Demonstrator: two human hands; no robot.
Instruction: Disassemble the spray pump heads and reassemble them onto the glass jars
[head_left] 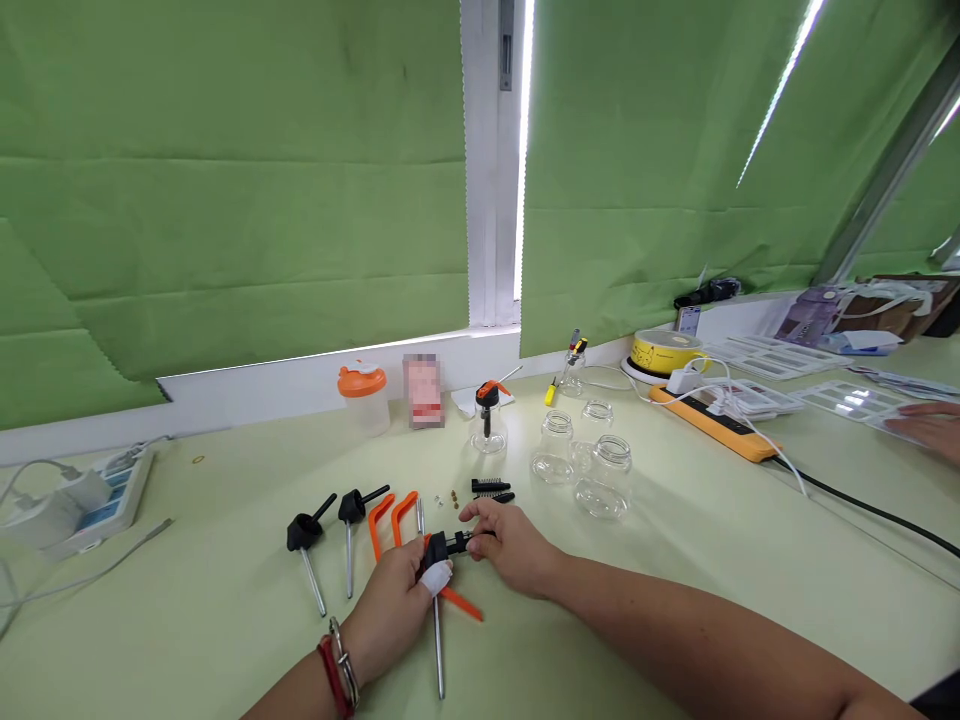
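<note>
My left hand (401, 592), a white wrap on its thumb, is closed around a black pump head (437, 548). A long metal tube (439, 650) and an orange lever (461, 604) extend from under that hand. The fingertips of my right hand (506, 540) pinch the narrow black end of the same pump head. Just beyond the hands lie two black pieces with springs (491, 490) and some tiny brown bits (454, 498). To the left are two loose orange levers (381, 525) and two black caps with metal tubes, one cap (304, 532) farther out.
Several glass jars (602, 478) stand right of centre. Behind my hands is a jar with a black and orange pump (487, 425). An orange-lidded cup (364, 400) sits near the wall. Power strips (709, 425) with cables flank the table. Another person's hand (930, 428) shows at far right.
</note>
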